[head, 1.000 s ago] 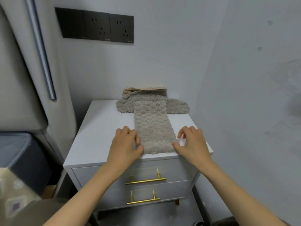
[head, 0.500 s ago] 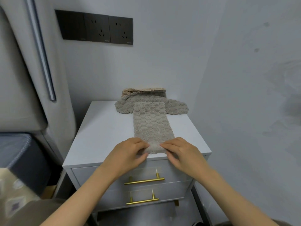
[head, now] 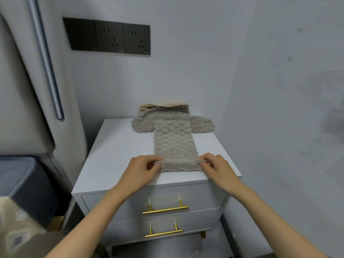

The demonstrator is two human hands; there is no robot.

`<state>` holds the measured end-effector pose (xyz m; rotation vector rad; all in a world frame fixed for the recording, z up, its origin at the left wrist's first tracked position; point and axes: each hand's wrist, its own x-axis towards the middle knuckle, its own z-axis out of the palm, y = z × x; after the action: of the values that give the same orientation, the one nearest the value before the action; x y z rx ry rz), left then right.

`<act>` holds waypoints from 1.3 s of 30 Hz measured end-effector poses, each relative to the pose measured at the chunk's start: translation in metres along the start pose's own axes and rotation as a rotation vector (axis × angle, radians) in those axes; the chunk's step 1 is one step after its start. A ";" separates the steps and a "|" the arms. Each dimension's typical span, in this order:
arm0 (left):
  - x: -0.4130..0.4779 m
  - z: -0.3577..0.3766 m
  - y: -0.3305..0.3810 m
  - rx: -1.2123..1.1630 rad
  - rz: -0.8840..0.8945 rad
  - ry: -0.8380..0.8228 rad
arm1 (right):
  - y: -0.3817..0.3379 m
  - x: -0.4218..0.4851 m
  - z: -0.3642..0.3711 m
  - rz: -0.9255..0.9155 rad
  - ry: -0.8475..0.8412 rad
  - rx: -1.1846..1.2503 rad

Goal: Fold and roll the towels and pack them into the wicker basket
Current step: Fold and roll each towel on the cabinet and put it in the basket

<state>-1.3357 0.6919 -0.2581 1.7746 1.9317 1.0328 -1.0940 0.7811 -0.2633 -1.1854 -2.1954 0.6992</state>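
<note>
A grey-beige waffle towel (head: 174, 144), folded into a long strip, lies lengthwise on the white nightstand (head: 119, 151). Its near end is turned up into the start of a roll (head: 179, 162). My left hand (head: 142, 169) pinches the left end of that roll, and my right hand (head: 217, 167) pinches the right end. Behind the strip a heap of more towels (head: 202, 124) lies against the back wall, grey ones in front and a beige one (head: 163, 107) on top. No wicker basket is in view.
The nightstand has two drawers with gold handles (head: 165, 209). Walls close it in at the back and right. A black socket panel (head: 109, 37) is on the back wall. A padded headboard (head: 22, 90) and a dark bed corner (head: 24, 183) stand to the left.
My hands moved from lying beside the strip's near end to pinching it, and the near edge has been lifted and turned over away from me into a first roll.
</note>
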 end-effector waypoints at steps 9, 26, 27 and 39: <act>0.013 0.001 -0.001 -0.109 -0.230 0.066 | -0.015 0.011 0.002 0.362 0.102 0.038; 0.006 0.022 0.010 0.313 0.401 0.127 | -0.018 0.002 0.033 -0.568 0.263 -0.515; 0.006 0.022 0.010 0.336 0.405 0.125 | -0.016 0.002 0.034 -0.576 0.240 -0.533; 0.006 0.005 0.001 0.287 0.350 -0.050 | -0.011 -0.007 0.011 -0.449 0.097 -0.531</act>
<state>-1.3327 0.6994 -0.2599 2.3377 1.8544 0.8316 -1.1043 0.7676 -0.2659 -0.8697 -2.5147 -0.1336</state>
